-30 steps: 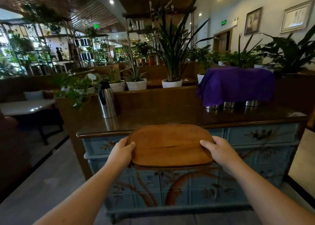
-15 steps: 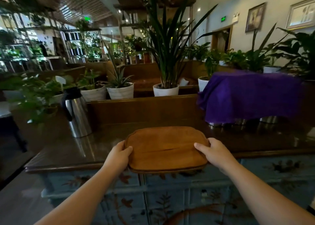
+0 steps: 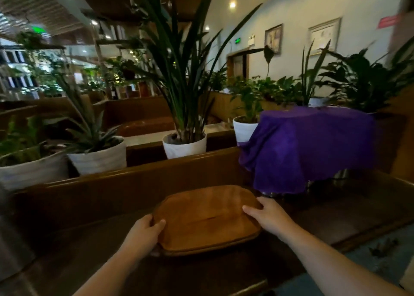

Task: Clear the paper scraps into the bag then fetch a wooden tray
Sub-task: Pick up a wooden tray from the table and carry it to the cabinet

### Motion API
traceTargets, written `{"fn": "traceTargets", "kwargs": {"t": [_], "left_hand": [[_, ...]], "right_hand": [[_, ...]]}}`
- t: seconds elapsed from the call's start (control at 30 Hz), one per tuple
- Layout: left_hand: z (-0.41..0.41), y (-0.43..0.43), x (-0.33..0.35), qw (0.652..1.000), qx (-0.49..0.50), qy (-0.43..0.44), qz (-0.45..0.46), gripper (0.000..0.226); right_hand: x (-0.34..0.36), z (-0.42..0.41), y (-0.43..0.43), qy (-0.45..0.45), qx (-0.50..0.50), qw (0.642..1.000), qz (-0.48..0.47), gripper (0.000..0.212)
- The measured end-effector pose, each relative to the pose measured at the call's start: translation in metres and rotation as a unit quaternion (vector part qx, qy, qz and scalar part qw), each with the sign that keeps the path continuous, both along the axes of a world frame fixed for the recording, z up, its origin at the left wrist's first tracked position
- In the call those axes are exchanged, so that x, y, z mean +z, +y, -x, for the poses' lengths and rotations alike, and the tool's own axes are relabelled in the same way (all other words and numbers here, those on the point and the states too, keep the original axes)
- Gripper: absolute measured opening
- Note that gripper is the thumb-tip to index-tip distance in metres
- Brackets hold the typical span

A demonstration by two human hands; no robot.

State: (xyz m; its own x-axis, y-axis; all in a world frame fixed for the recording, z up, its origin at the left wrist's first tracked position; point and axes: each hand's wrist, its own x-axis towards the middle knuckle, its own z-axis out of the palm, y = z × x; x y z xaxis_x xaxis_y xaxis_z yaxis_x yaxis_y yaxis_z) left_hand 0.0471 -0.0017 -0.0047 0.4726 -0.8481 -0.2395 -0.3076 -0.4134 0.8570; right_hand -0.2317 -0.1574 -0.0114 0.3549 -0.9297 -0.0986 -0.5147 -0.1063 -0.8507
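Note:
A flat oval wooden tray (image 3: 206, 219) is held level over the dark top of a sideboard (image 3: 89, 246). My left hand (image 3: 143, 235) grips its left edge, thumb on top. My right hand (image 3: 268, 217) grips the right edge the same way. Whether the tray touches the sideboard top or hangs just above it, I cannot tell. No paper scraps or bag are in view.
A purple cloth (image 3: 309, 147) covers metal containers at the right of the sideboard. White potted plants (image 3: 183, 145) line a wooden ledge (image 3: 139, 177) behind it. A steel jug (image 3: 11, 239) stands at the far left. The painted blue front edge (image 3: 380, 251) shows lower right.
I have come closer to the sideboard, and the tray has moved forward over its top with both hands still on it. The view has swung right; the jug is now at the left edge.

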Motion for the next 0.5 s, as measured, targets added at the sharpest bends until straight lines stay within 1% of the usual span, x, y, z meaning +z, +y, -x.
{"fn": "traceTargets", "kwargs": {"t": [0.1,0.23,0.3,0.5], "left_hand": [[-0.008,-0.029,0.001,0.999,-0.027,0.021,-0.008,0.040],[-0.013,-0.068,-0.007,0.997,-0.052,0.052,-0.034,0.035],[-0.015,-0.086,-0.016,0.996,-0.051,0.054,-0.044,0.038],[-0.017,-0.116,-0.031,0.997,-0.024,0.054,-0.056,0.058]], "right_hand": [[-0.002,-0.008,-0.026,0.026,-0.017,0.999,-0.014,0.049],[-0.006,-0.008,-0.058,0.063,-0.023,0.998,-0.010,0.046],[-0.010,-0.007,-0.072,0.074,-0.026,0.997,-0.008,0.046],[-0.020,-0.008,-0.101,0.127,-0.001,0.992,-0.004,0.045]]}}
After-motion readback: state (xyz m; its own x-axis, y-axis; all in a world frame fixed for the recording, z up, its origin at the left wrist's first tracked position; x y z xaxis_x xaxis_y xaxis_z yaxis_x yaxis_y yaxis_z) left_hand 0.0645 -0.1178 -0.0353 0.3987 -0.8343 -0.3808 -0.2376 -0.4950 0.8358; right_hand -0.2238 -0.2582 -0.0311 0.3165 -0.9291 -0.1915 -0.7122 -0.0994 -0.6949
